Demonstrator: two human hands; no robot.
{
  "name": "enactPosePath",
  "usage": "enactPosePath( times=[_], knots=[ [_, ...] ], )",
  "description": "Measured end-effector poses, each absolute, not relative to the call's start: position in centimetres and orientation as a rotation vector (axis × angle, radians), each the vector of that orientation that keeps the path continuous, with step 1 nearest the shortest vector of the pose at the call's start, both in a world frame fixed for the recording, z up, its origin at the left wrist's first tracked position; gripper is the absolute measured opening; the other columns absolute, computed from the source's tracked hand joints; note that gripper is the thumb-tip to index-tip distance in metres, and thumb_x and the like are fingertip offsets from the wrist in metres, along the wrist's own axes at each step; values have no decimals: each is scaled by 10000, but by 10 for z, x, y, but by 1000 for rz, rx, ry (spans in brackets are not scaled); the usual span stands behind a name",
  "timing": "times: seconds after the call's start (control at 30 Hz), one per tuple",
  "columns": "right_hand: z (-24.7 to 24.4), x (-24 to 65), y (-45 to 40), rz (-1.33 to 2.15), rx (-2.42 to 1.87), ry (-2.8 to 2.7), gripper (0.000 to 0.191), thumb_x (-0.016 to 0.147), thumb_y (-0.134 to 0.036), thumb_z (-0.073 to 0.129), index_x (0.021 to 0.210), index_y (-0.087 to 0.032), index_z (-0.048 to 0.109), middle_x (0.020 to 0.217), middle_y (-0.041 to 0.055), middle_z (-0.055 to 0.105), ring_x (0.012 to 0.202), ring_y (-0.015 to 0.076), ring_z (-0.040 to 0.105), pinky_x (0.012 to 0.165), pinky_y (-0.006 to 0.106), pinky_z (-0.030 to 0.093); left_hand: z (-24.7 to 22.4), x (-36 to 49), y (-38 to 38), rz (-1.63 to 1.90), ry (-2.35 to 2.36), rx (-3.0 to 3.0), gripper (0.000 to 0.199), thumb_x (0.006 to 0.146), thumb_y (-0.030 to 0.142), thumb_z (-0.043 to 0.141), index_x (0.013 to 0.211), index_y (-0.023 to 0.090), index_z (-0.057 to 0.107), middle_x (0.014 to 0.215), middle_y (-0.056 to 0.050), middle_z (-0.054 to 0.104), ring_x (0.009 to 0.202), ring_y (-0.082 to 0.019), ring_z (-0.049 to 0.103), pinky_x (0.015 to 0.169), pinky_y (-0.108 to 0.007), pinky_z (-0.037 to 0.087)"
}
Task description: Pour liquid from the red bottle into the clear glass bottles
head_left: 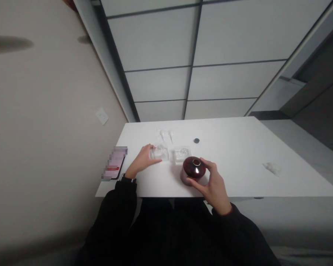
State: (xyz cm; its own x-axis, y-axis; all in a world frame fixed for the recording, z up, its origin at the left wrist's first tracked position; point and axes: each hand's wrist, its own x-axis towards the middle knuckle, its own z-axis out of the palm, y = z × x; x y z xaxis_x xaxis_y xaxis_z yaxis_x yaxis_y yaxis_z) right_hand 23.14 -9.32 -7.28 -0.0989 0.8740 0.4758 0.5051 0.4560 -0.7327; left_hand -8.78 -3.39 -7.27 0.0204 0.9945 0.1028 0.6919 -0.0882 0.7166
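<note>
My left hand (144,158) is closed around the side of a clear plastic box (164,153), thumb at its near edge and fingers at its far edge. In my right hand (212,181) is a dark red, glossy round jar with a domed lid (191,170), gripped between thumb and fingers. A second clear plastic box (180,158) sits between my hands, just behind the jar, with something see-through in it. Whether the jar touches the table is hard to tell.
Two small white pieces (170,135) with thin stems lie behind the boxes. A small dark disc (196,140) is at the back. A phone (115,163) lies at the left edge, and a crumpled clear wrapper (272,168) at the right of the white table (238,147).
</note>
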Motion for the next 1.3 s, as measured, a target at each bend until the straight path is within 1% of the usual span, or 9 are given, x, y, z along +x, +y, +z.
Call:
enactPosePath(
  times=[0.27,0.43,0.53,0.63,0.73,0.87,1.1,1.2,1.3],
  knots=[
    [-75,275,-82,445,-1283,-1641,809,780,-693,801,1376,-214,538,1326,183,685,1198,374,706,1033,599,570,-69,-94,-42,812,1726,1862,576,741,436,832,1222,191,632,1336,-147,667,1360,-359,578,1218,-512,394],
    [-76,322,-71,400,-1358,-1518,861,731,-680,838,1377,-209,520,1337,198,684,1186,373,707,1050,610,554,-72,-97,-45,795,1731,1850,632,823,453,764,1342,159,556,1434,-176,615,1382,-351,566,1237,-533,373],
    [-76,349,-69,376,-1382,-1452,856,722,-645,852,1377,-208,515,1352,203,681,1209,375,699,1060,608,549,-74,-99,-46,843,1753,1848,806,800,450,780,1471,159,442,1559,-197,501,1474,-359,481,1274,-547,330],
    [-77,370,-68,320,-1405,-1376,847,712,-630,856,1365,-202,526,1341,202,687,1201,373,702,1064,605,547,-65,-92,-51,1069,1764,1928,945,804,474,791,1567,167,324,1656,-217,353,1551,-368,382,1308,-559,279],
    [-78,385,-69,289,-1429,-1329,856,710,-607,862,1384,-203,522,1352,199,685,1200,364,702,1076,593,542,-45,-64,-65,1266,1680,2092,772,927,494,702,1564,230,356,1639,-173,399,1572,-334,364,1329,-551,253],
    [-85,396,-66,270,-1458,-1287,873,719,-566,865,1428,-215,496,1387,190,672,1227,357,689,1089,590,533,-32,-11,-76,1160,1454,2231,679,984,453,653,1561,249,358,1627,-159,450,1557,-318,405,1323,-557,275],
    [-103,387,-58,271,-1404,-1169,984,758,-512,826,1576,-208,369,1547,221,552,1345,360,627,1118,581,517,-68,40,-37,1123,1399,2115,956,885,362,749,1621,217,156,1707,-229,263,1630,-354,253,1341,-559,202],
    [-112,380,-60,318,-1440,-1126,1106,728,-518,844,1634,-229,279,1567,225,538,1329,377,641,1098,608,520,-82,43,-30,1161,1446,1962,1026,842,328,782,1617,227,118,1705,-236,234,1618,-351,282,1330,-536,238],
    [-119,375,-65,333,-1533,-1116,1189,672,-542,881,1641,-237,264,1487,227,616,1254,401,685,1042,632,542,-89,39,-31,1146,1506,1781,1084,802,297,814,1610,224,95,1630,-231,361,1552,-344,408,1290,-522,321]
  ],
)
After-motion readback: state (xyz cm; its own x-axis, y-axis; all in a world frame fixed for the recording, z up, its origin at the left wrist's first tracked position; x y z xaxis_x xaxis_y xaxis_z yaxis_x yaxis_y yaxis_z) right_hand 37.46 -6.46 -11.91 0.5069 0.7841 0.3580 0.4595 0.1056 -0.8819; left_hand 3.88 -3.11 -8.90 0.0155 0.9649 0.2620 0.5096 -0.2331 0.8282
